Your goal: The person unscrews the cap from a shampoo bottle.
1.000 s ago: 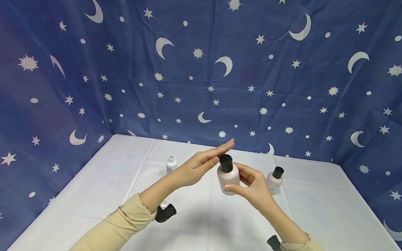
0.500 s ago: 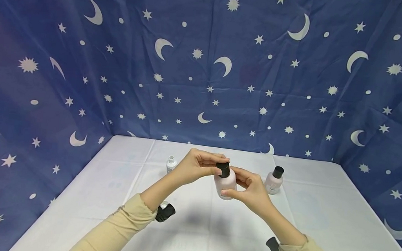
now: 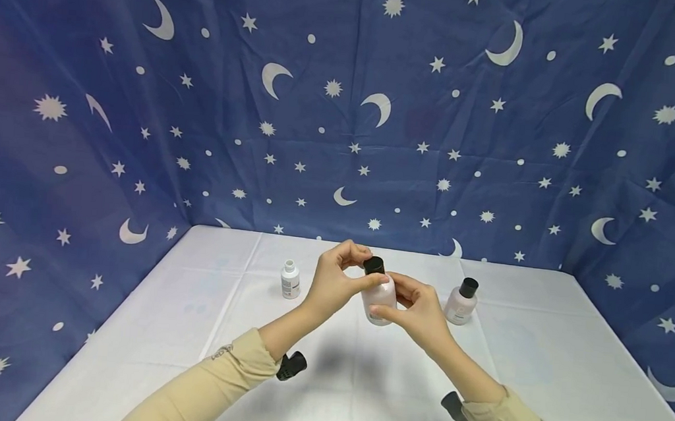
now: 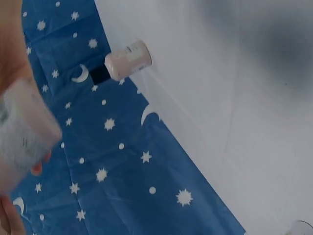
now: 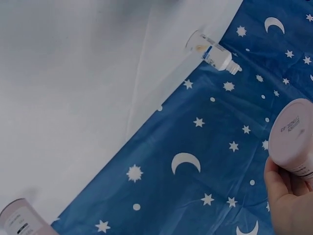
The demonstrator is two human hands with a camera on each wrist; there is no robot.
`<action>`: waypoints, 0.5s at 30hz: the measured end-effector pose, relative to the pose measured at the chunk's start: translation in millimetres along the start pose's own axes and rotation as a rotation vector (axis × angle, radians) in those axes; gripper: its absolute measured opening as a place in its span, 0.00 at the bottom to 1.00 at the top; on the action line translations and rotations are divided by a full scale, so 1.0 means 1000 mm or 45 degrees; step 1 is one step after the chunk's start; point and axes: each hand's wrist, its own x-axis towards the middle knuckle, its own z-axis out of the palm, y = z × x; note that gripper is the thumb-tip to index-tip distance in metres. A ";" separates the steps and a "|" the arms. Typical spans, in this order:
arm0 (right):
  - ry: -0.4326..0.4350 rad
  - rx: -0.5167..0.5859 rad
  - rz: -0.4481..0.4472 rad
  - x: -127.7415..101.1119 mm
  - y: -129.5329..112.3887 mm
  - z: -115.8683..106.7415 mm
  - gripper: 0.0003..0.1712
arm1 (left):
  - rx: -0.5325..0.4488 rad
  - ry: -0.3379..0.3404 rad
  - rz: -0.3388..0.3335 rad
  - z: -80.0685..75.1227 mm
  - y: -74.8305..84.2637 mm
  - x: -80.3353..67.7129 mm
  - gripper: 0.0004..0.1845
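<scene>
A pale pink bottle (image 3: 379, 301) with a black cap (image 3: 374, 265) is held above the table in the head view. My right hand (image 3: 424, 316) grips its body, thumb in front and fingers behind. At the cap, my left hand (image 3: 334, 283) has its thumb on the near side and curled fingers on the far side. The bottle's printed base (image 5: 292, 131) faces the right wrist camera. In the left wrist view the held bottle (image 4: 24, 134) is blurred, and the cap is out of sight there.
A second pink bottle (image 3: 460, 304), black-capped, stands behind my right hand. Left of my left hand stands a small white bottle (image 3: 290, 281) without a cap. Black wrist devices (image 3: 292, 365) hang beneath both forearms. A blue star-and-moon curtain (image 3: 343, 138) rises behind the white tablecloth (image 3: 352, 397).
The left hand's straight fingers have curled round the black cap, then shifted their hold. Its forearm has moved right, and a small white thing beside that wrist is now hidden.
</scene>
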 end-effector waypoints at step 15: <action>-0.061 0.017 -0.013 0.001 0.000 -0.002 0.31 | 0.034 -0.105 0.160 0.002 0.001 -0.001 0.33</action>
